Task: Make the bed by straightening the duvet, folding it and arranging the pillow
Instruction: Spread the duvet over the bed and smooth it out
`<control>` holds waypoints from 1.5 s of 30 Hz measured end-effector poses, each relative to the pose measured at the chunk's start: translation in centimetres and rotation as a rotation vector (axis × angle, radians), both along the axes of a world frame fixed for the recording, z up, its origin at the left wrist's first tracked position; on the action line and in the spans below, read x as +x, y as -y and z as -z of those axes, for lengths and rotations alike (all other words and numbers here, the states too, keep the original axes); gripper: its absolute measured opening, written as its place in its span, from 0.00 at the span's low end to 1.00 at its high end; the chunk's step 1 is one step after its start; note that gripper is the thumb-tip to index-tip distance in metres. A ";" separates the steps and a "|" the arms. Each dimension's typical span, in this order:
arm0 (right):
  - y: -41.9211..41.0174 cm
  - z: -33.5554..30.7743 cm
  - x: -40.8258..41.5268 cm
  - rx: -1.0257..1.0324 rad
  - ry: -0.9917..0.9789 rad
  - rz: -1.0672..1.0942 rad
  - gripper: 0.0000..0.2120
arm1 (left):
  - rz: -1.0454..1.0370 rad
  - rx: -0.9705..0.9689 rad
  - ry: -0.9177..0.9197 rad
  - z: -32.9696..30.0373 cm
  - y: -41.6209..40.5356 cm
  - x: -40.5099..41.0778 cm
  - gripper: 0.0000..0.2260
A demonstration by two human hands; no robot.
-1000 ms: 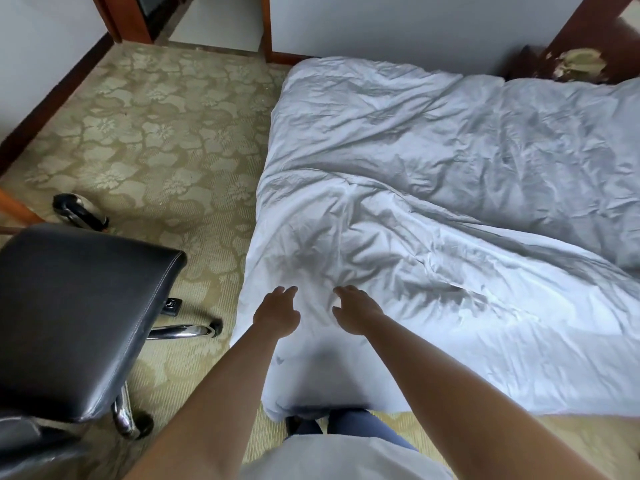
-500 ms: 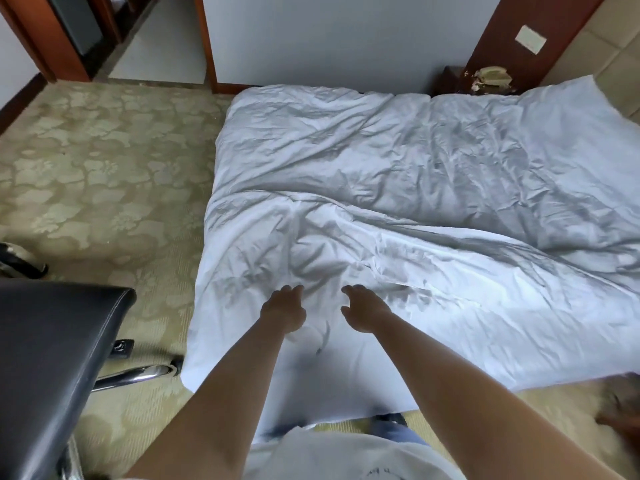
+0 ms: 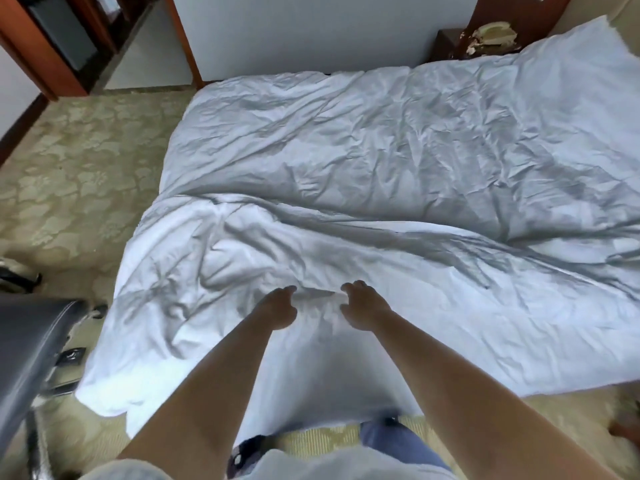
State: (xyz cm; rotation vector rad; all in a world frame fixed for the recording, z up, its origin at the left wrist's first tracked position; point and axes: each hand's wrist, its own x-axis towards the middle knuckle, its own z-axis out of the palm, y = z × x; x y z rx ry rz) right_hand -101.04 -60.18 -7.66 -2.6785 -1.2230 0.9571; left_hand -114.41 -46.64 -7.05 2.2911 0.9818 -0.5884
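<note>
A white, wrinkled duvet (image 3: pixel 398 174) covers the whole bed, its near edge hanging over the side toward the floor. A raised fold runs across it from the left toward the right. My left hand (image 3: pixel 278 308) and my right hand (image 3: pixel 363 306) lie close together on the near part of the duvet, fingers curled into a small bunch of fabric between them. No pillow can be made out; a raised white corner shows at the far right by the headboard.
A black office chair (image 3: pixel 24 344) stands at the left, close to the bed's near corner. Patterned beige carpet (image 3: pixel 76 174) lies left of the bed. A dark bedside stand (image 3: pixel 450 43) with a telephone (image 3: pixel 493 38) sits at the back right, an open doorway at the back left.
The view has shifted right and up, showing more of the bed and less of the chair. Both hands have slid slightly farther onto the duvet and bunched fabric between them.
</note>
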 end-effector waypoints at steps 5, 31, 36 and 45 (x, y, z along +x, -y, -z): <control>2.5 0.2 7.2 0.008 -0.015 -0.069 0.23 | -0.050 -0.006 -0.009 0.1 5.1 6.0 0.27; 3.1 1.7 20.2 0.077 0.077 0.118 0.22 | -0.003 0.057 0.020 2.3 5.2 19.2 0.24; 0.4 3.5 22.4 0.001 0.065 0.070 0.12 | 0.041 0.270 0.129 4.3 2.1 22.1 0.18; -2.5 7.5 24.8 -0.102 -0.039 0.177 0.36 | -0.045 0.055 -0.076 7.7 -0.8 26.1 0.18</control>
